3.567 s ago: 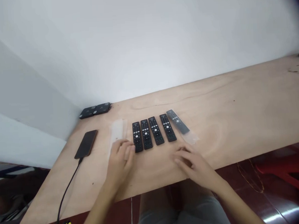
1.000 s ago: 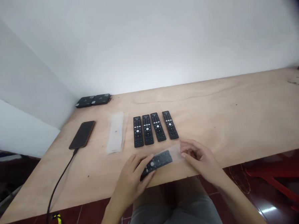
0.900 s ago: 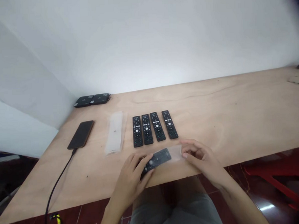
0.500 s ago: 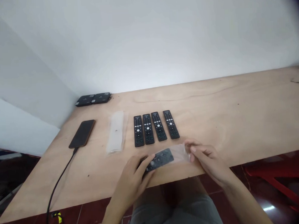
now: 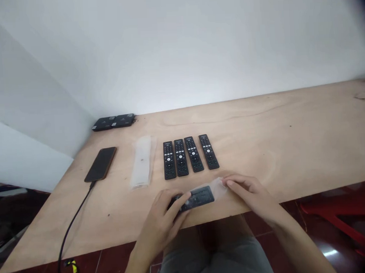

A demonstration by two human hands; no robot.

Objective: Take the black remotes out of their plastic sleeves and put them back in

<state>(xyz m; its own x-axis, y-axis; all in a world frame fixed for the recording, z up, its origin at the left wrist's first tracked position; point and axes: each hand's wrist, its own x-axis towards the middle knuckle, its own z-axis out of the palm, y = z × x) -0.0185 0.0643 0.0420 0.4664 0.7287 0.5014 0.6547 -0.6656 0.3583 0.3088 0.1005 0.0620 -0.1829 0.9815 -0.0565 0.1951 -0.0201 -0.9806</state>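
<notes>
A black remote control point(image 5: 200, 196) lies inside a clear plastic sleeve near the table's front edge. My left hand point(image 5: 165, 215) is closed round its left end, thumb on top. The sleeve's loose end point(image 5: 218, 188) is pinched between the thumb and fingers of my right hand point(image 5: 249, 194). Behind my hands, several bare remotes stand side by side in a row, among them the leftmost remote point(image 5: 169, 160) and the rightmost remote point(image 5: 208, 152), which sits slightly apart. Left of the row is a flat stack of translucent sleeves point(image 5: 142, 162).
On the left of the wooden table point(image 5: 261, 128) lies a phone point(image 5: 100, 164) with a black cable point(image 5: 72, 223) hanging over the front edge. Two black boxes point(image 5: 113, 121) are at the back left by the wall. A red chair point(image 5: 339, 214) is at the lower right.
My right hand has moved slightly left, and the sleeve's loose end looks shorter and more bunched. The wrapped remote has shifted a little to the right and lies more level.
</notes>
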